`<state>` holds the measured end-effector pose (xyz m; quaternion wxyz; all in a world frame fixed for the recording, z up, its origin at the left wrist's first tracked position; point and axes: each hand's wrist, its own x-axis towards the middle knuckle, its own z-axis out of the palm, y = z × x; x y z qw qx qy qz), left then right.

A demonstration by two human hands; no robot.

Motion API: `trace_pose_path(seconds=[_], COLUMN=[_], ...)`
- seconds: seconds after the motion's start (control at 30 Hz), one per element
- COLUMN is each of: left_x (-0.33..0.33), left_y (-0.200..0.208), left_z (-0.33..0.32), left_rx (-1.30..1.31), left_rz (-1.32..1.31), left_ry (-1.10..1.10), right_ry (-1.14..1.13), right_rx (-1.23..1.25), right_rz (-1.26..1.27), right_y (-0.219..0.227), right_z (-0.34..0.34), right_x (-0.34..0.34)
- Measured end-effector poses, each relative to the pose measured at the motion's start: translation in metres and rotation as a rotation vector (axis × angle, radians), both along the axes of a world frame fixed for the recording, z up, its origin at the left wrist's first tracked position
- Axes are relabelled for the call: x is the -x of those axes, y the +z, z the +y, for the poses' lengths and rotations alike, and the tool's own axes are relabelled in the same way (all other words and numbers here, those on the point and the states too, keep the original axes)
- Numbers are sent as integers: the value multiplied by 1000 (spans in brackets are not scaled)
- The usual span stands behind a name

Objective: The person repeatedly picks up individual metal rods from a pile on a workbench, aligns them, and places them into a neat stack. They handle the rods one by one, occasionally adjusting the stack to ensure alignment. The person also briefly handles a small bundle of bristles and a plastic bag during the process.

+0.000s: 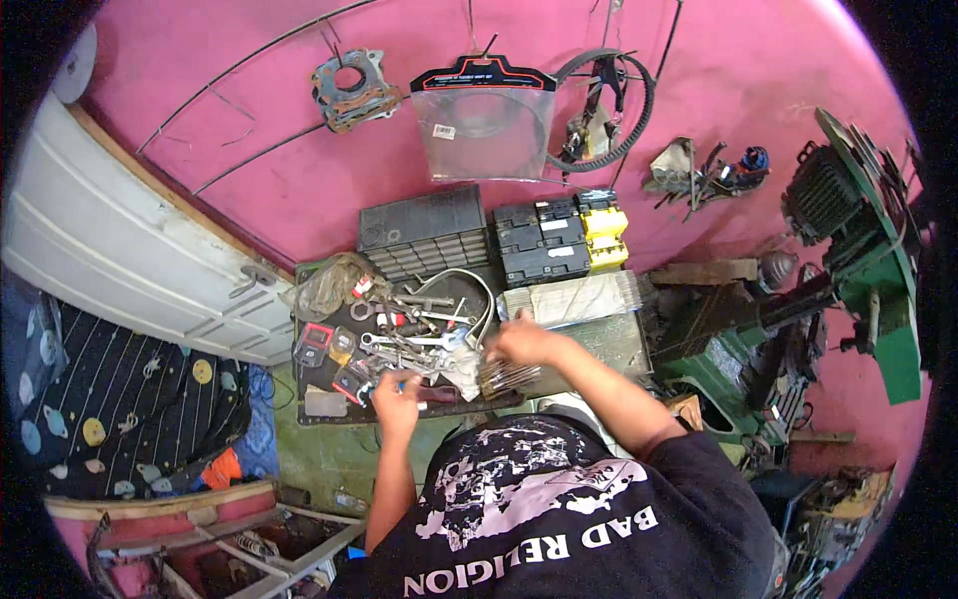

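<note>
My left hand (396,397) is at the front edge of the workbench, fingers curled, with a small blue bit showing at its fingertips. I cannot make out what it grips. Just right of it lies a dark red strip-like piece (437,394). Further right, my right hand (521,341) is closed and slightly smeared, and what it holds is hidden. Below that hand is a cluster of thin metal rods (507,377). Between my hands are a pale crumpled rag (461,370) and a pile of wrenches (404,344).
A black small-parts drawer cabinet (424,232) and black and yellow boxes (559,240) line the bench's back. A red-framed gauge-like device (315,341) sits at left. Right of the bench stands a green machine (699,374). A white door (150,230) is at left.
</note>
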<state>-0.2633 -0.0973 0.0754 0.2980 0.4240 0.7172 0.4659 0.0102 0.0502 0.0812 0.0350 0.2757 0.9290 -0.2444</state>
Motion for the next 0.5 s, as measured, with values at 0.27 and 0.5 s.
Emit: trace_pose_path(seconds=[0.27,0.5], left_x=[17,-60], left_y=[-11,-21], left_z=[-38,-25], left_rx=[-72,11], left_rz=[-111,-2], left_ry=[132,-35], right_ry=[-664,-704], right_rx=[-401,-446], right_rz=[-213,-207], right_y=[-59,-78], right_z=[142,123], right_x=[-69,-74])
